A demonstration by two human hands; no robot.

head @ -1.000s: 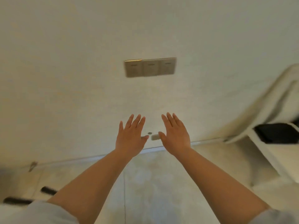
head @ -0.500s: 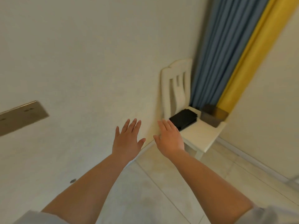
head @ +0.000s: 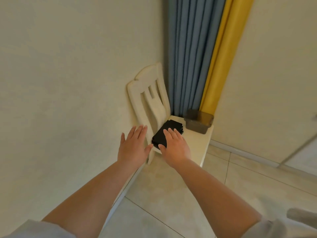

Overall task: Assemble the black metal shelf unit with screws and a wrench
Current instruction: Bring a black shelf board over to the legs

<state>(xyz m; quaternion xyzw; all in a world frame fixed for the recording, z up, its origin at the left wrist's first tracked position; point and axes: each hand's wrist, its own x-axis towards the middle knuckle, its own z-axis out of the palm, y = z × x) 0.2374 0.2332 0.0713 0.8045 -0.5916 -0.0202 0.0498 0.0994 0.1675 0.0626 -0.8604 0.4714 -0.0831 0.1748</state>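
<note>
While both hands reach out with flat, empty fingers, the right hand [head: 175,148] hovers nearer the black stack of shelf parts [head: 167,133] on the white chair [head: 197,145], its long axis running away up-right; the left hand [head: 133,148] stays beside it.

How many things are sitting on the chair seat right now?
2. A black stack lies near the backrest, partly behind the right hand; a brown lidded container sits at the seat's far corner by the curtains. The hands may hide more.
</note>
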